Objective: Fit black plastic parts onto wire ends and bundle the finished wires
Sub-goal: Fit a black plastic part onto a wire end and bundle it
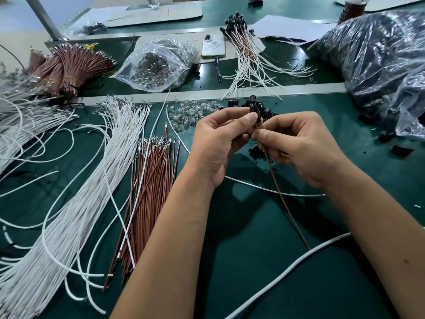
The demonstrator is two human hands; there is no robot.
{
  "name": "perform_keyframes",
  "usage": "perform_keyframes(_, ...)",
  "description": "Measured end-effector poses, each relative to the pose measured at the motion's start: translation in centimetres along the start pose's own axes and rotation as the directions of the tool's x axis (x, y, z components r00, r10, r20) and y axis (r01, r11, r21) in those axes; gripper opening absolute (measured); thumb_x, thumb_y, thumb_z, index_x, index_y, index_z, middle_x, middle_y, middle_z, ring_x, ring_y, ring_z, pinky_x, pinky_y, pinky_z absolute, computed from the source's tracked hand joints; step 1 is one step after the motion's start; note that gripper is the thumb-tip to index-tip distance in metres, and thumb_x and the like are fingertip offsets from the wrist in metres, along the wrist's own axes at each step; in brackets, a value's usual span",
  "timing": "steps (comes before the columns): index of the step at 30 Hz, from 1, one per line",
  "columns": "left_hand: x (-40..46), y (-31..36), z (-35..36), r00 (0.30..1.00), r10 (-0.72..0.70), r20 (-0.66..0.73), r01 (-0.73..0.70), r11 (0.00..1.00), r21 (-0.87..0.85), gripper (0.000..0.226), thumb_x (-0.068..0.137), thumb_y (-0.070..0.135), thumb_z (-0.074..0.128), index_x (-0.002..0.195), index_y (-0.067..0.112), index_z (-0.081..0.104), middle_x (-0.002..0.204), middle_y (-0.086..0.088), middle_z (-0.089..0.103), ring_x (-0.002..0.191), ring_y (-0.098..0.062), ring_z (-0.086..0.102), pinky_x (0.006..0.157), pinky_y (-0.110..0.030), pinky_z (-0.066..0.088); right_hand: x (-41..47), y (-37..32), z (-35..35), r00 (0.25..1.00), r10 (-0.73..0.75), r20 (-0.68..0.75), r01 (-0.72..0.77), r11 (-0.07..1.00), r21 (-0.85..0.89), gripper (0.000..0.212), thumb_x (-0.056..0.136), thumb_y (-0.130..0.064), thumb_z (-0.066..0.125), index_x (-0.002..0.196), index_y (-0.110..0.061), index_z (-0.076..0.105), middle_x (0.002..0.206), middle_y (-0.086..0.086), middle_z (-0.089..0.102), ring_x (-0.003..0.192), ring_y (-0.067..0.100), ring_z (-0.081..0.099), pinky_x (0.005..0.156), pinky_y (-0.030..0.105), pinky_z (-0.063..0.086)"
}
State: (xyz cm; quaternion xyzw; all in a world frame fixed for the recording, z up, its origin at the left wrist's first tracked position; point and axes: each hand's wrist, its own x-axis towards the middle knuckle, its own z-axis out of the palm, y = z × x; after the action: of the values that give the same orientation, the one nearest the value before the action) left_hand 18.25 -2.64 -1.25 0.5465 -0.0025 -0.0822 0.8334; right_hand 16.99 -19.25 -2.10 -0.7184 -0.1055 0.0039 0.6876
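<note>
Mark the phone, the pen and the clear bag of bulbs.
phone [213, 46], head view, middle of its back
pen [217, 66], head view, mid-barrel
clear bag of bulbs [158, 65], head view, bag's middle

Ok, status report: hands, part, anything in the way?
Left hand pinches black plastic part. Right hand pinches brown wire at the part. Nothing blocking.

Dark green table mat [253, 261] under both hands. Black plastic part [254, 109] at the fingertips; brown wire [282, 199] trailing below. Left of the hands: white wire sheaf [87, 192], brown wire sheaf [149, 180].
</note>
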Motion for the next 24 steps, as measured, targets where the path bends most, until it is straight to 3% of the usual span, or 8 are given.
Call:
perform_keyframes(6,-0.09,-0.04,-0.14,0.999,0.037,0.020,-0.037,0.999,0.016,0.010,0.086,-0.002,0.071,0.090,0.008,0.073,0.081,-0.010,0.074,0.076,-0.018,0.068,0.081,-0.029,0.055,-0.01,0.01,-0.02,1.000,-0.017,0.001,0.017,1.000,-0.014,0.014,0.091,-0.002,0.074,0.080,-0.009,0.077,0.061,0.010,0.058,0.047,0.010,0.045,0.042,0.018,0.033)
perform_keyframes(13,-0.13,0.06,-0.37,0.991,0.106,0.083,-0.102,0.994,-0.046,0.015,0.082,-0.007,0.070,0.093,0.003,0.072,0.083,-0.011,0.076,0.075,-0.019,0.073,0.078,-0.027,0.059,-0.01,0.19,-0.19,0.998,-0.061,-0.001,0.061,0.998,-0.032,0.005,0.087,-0.013,0.079,0.086,-0.009,0.078,0.065,0.014,0.057,0.052,0.013,0.044,0.046,0.020,0.035)
perform_keyframes(17,-0.22,0.17,-0.29,0.983,0.141,0.117,-0.135,0.989,-0.056,0.023,0.073,-0.002,0.075,0.095,0.001,0.071,0.087,-0.012,0.076,0.079,-0.021,0.073,0.081,-0.029,0.059,0.07,0.26,-0.18,0.993,-0.115,-0.022,0.114,0.991,-0.069,0.004,0.085,-0.018,0.078,0.082,-0.020,0.080,0.058,-0.002,0.059,0.050,0.011,0.046,0.048,0.018,0.039)
perform_keyframes(24,-0.30,0.12,-0.14,0.973,0.203,0.105,-0.204,0.979,-0.005,0.021,0.072,-0.008,0.075,0.090,0.001,0.071,0.088,-0.011,0.075,0.084,-0.021,0.070,0.085,-0.030,0.059,0.07,0.35,-0.20,0.982,-0.190,0.002,0.189,0.980,-0.058,0.009,0.090,-0.013,0.078,0.083,-0.018,0.078,0.058,-0.011,0.061,0.049,0.003,0.049,0.050,0.013,0.040)
